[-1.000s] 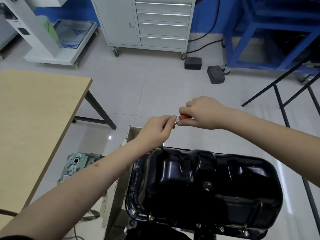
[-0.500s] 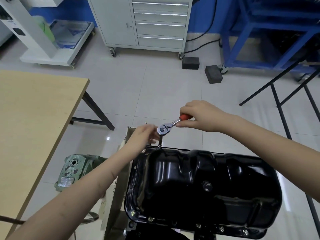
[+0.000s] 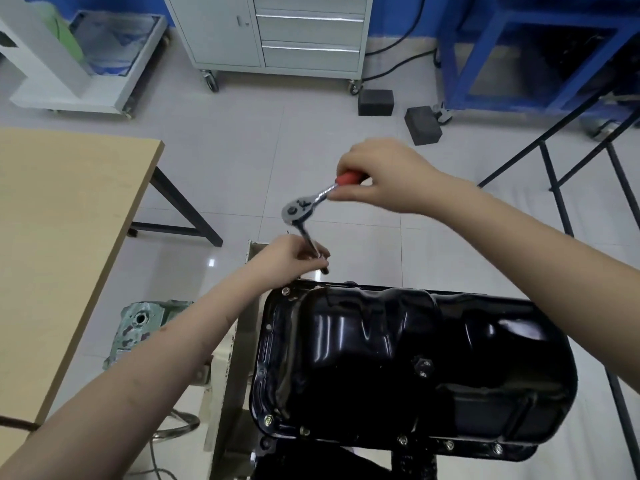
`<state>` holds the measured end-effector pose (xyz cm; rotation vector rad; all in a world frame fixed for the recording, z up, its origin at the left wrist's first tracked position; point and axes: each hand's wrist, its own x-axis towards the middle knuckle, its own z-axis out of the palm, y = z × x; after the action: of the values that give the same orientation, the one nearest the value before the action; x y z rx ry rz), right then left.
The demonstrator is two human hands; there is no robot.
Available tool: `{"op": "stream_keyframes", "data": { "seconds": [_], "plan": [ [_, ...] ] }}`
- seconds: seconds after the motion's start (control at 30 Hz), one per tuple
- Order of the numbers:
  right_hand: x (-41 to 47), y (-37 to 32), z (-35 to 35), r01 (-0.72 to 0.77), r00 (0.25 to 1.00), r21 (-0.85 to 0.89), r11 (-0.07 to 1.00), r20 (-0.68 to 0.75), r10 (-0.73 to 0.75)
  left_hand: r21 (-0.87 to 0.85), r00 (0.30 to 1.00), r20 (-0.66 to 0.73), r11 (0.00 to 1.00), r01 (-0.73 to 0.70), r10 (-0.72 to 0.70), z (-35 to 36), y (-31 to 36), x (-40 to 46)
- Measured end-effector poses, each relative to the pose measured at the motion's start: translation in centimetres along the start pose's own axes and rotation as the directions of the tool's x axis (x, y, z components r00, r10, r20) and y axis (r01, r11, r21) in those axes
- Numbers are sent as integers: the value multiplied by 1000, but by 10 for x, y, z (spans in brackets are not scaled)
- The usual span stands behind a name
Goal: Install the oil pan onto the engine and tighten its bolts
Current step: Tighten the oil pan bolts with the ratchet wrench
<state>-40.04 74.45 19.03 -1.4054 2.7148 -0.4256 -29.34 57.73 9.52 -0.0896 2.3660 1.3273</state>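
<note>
The black oil pan (image 3: 412,365) is sitting upside down on the engine just below me, bolts (image 3: 449,445) showing along its near flange and one at its far left corner (image 3: 286,291). I am holding a ratchet (image 3: 298,210) above that far left corner, clear of the pan. My right hand (image 3: 384,178) is gripping its red handle (image 3: 349,177), fingers curled round it. My left hand (image 3: 287,258) is pinching the extension bar (image 3: 313,247) that is hanging tilted from the ratchet head, the socket (image 3: 325,270) poking out just under my fingers. A wooden desk (image 3: 62,237) is standing at my left, a grey drawer cabinet (image 3: 277,32) across the tiled floor (image 3: 242,161).
</note>
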Motion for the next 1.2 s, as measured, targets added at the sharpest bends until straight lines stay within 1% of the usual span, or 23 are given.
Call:
{"op": "stream_keyframes", "data": {
  "seconds": [0.07, 0.17, 0.27, 0.37, 0.5, 0.57, 0.7, 0.87, 1.0, 1.1, 1.2],
  "plan": [
    [-1, 5, -13, -49, 997, 6, 999, -52, 49, -48, 1000, 13, 999, -23, 23, -5, 12, 11],
    [-13, 15, -22, -149, 986, 56, 987, -73, 153, -62, 996, 64, 997, -50, 54, -3, 25, 25],
    [-33, 25, -20, -263, 961, 173, 949, -43, 274, -101, 988, 142, 994, -45, 59, 8, 27, 33],
    [-53, 34, -13, -372, 923, 277, 886, 11, 385, -115, 983, 182, 993, -17, 38, 21, 21, 38],
    [-70, 43, -3, -448, 886, 348, 824, 49, 461, -128, 969, 246, 991, 39, -6, 34, 15, 43],
    [-75, 44, 0, -466, 877, 367, 805, 70, 476, -126, 963, 269, 991, 47, -12, 37, 13, 44],
    [-82, 45, 4, -486, 866, 398, 778, 96, 492, -66, 957, 290, 998, 22, -2, 40, 13, 43],
    [-88, 43, 8, -470, 872, 425, 774, 89, 481, -81, 938, 345, 995, 66, -34, 40, 13, 39],
    [-91, 44, 7, -466, 874, 442, 767, 97, 475, -59, 937, 349, 997, 47, -23, 41, 11, 37],
    [-93, 43, 7, -438, 893, 467, 768, 134, 429, -35, 929, 370, 998, 44, -28, 42, 10, 37],
    [-91, 39, 9, -371, 928, 460, 807, 169, 331, 15, 917, 398, 1000, 16, -20, 41, 10, 39]
  ]
}}
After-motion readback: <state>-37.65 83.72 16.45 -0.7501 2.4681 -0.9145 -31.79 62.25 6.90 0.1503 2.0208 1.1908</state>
